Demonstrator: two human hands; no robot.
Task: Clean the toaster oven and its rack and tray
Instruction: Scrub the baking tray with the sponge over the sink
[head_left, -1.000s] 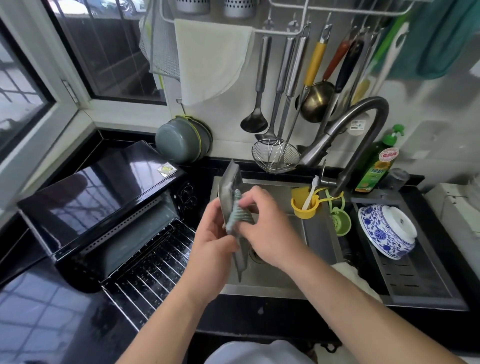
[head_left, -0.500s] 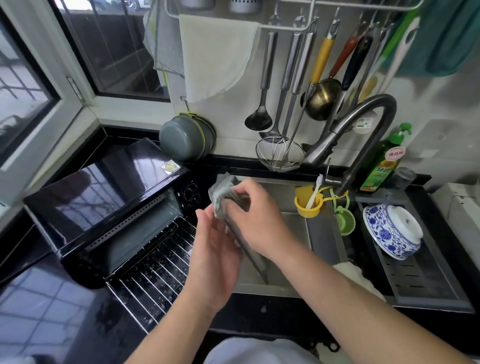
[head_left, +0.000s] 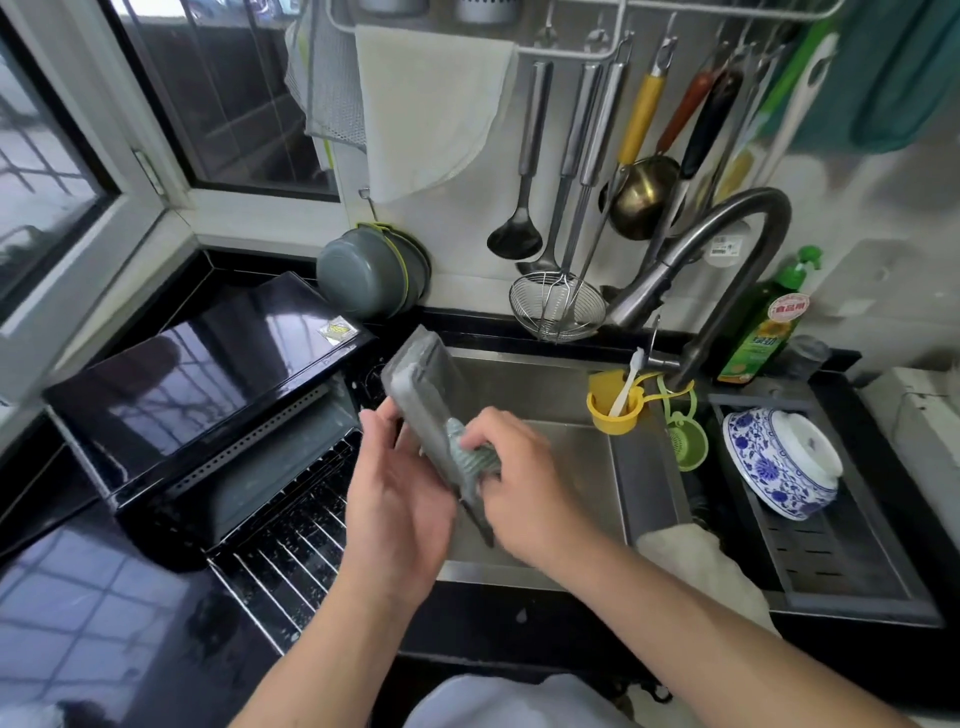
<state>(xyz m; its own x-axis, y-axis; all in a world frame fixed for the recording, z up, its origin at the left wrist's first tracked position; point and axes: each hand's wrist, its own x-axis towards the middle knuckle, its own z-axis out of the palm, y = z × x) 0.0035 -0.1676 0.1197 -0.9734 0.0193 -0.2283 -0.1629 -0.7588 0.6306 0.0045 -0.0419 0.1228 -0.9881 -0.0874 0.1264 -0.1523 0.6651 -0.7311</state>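
Matt grey metal tray (head_left: 423, 387) — ribbed cloth (head_left: 478, 460), glossy black toaster oven (head_left: 208, 374)

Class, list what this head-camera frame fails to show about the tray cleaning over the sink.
- Tray's lower end: hidden behind the left hand and right hand.
- Cloth: mostly covered by the right hand's grip.
- Toaster oven interior: dark and shadowed.
- Sink drain: blocked by both hands.

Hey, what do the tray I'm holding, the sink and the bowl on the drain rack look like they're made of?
The tray looks like thin sheet metal with a dull grey, matte finish and a rolled rim. The sink appears to be brushed stainless steel, showing a soft streaky sheen. The bowl looks like glazed ceramic or porcelain: glossy white with a blue floral pattern.
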